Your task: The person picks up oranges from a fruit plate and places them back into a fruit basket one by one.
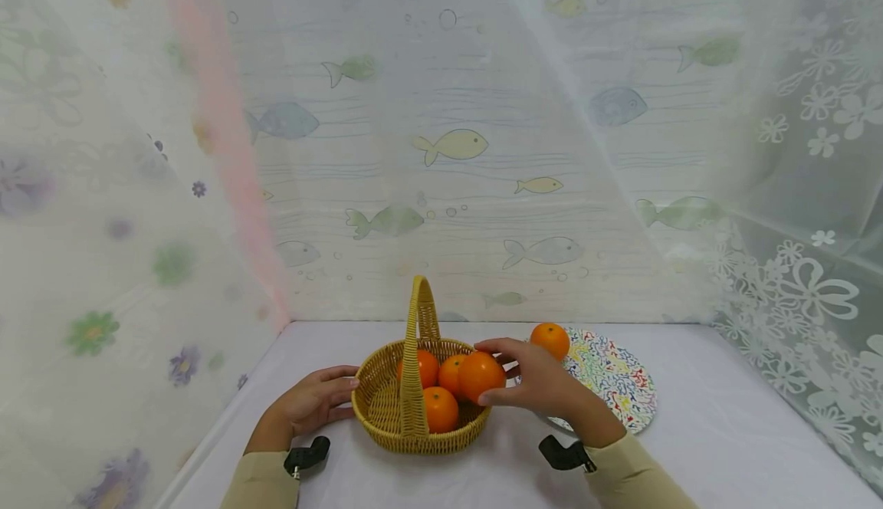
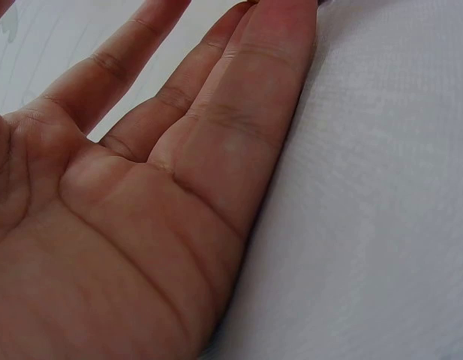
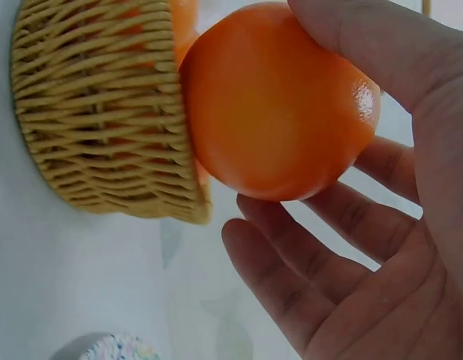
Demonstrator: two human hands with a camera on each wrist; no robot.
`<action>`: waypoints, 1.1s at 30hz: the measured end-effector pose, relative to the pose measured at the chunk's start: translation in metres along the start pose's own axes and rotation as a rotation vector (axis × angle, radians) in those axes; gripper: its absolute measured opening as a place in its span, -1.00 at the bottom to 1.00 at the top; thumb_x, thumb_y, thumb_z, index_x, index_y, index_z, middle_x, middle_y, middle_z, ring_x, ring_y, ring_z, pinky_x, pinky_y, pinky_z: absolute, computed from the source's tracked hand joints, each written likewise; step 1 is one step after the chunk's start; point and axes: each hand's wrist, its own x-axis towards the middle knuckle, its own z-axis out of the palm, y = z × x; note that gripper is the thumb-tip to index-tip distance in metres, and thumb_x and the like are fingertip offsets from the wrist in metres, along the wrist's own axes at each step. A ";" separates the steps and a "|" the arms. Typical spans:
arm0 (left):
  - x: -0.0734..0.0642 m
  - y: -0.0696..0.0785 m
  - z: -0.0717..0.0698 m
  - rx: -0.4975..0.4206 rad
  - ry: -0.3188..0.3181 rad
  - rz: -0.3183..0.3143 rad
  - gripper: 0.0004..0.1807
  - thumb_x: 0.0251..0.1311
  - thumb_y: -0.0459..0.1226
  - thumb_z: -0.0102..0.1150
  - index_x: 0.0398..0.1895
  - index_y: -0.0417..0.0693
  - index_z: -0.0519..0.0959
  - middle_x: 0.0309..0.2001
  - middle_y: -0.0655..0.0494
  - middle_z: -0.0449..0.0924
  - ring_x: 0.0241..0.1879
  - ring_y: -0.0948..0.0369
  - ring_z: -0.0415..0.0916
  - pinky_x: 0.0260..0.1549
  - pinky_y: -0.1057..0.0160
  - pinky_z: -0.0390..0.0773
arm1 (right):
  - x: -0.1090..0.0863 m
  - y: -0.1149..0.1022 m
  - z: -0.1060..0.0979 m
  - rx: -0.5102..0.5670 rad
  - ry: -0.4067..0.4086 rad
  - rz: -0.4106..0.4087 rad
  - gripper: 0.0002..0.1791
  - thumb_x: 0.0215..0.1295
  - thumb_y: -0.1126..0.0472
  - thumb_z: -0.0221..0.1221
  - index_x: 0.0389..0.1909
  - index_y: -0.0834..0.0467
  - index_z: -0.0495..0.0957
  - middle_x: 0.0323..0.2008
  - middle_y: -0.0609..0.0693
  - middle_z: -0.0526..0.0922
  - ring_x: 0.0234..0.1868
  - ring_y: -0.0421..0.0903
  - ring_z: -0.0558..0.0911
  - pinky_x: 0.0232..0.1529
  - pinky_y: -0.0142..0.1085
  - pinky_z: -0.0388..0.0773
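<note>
In the head view a yellow wicker basket with a tall arched handle stands at the middle of the table. Inside it lie a few oranges, one of them an orange near the front. My right hand grips another orange between thumb and fingers, at the basket's right rim. The right wrist view shows this held orange right at the rim of the basket. My left hand touches the basket's left side with its fingertips, fingers extended; its palm fills the left wrist view.
A round plate with a colourful speckled pattern lies right of the basket, partly behind my right forearm. One orange sits at its far left edge. Patterned curtains hang behind the white-covered table and along both sides.
</note>
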 end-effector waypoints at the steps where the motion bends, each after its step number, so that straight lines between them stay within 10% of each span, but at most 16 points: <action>1: 0.000 0.000 0.000 -0.002 -0.002 0.001 -0.36 0.46 -0.18 0.22 0.49 -0.26 0.30 0.16 0.04 0.65 0.13 0.12 0.65 0.14 0.02 0.67 | 0.000 0.000 0.001 -0.006 -0.004 0.004 -0.21 0.11 -0.14 0.53 0.37 -0.09 0.51 0.24 -0.24 0.61 0.11 -0.16 0.62 0.08 -0.21 0.70; 33: -0.001 -0.001 -0.001 -0.014 -0.029 0.012 -0.41 0.48 -0.21 0.19 0.47 -0.25 0.32 0.13 0.06 0.67 0.11 0.12 0.66 0.14 0.03 0.67 | 0.002 0.002 0.035 -0.136 -0.049 -0.020 -0.19 0.11 -0.22 0.50 0.36 -0.02 0.51 0.22 -0.19 0.61 0.13 -0.18 0.59 0.24 -0.05 0.61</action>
